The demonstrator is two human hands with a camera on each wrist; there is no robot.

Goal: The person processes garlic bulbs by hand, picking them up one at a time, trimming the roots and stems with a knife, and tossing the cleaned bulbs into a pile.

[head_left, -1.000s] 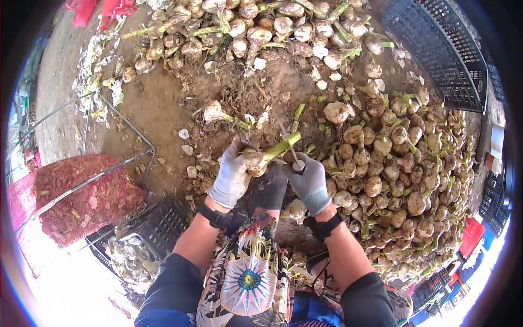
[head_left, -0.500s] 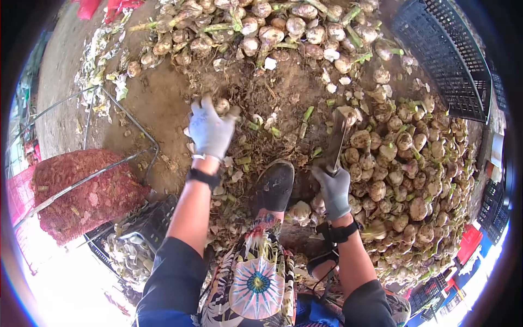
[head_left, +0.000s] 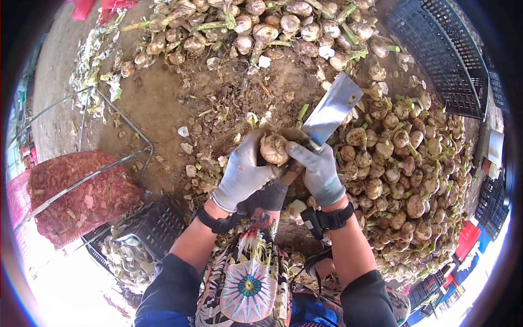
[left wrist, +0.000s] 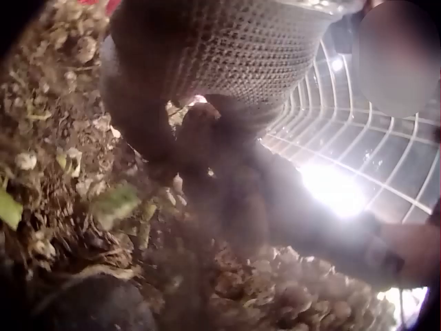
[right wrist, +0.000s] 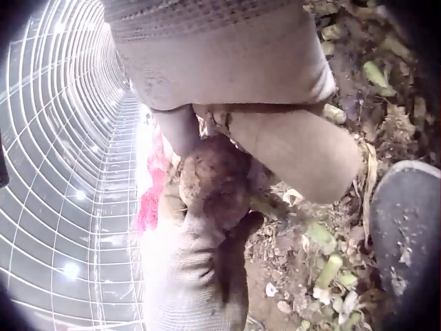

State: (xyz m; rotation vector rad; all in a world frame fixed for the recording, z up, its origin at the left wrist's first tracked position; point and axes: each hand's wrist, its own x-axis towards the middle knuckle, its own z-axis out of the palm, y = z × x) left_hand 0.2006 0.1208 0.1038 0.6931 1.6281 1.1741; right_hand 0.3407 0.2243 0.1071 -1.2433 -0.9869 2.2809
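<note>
"Where is the round bulb [head_left: 274,149]?"
"It is held in the middle of the frame, between the hands. It is pinched by the left hand [head_left: 238,177], and its right side is touched by the right hand [head_left: 320,171]."
"Which way is its long side turned?"
"That cannot be told. The stem is not clearly seen."
"And the wide knife [head_left: 332,106]?"
"It is gripped by the right hand too. The flat blade is pointed to the upper right, away from the bulb."
"Where is open room seen?"
"Bare dirt [head_left: 152,109] is seen at upper left. The right side is filled by a big pile [head_left: 415,206]."
</note>
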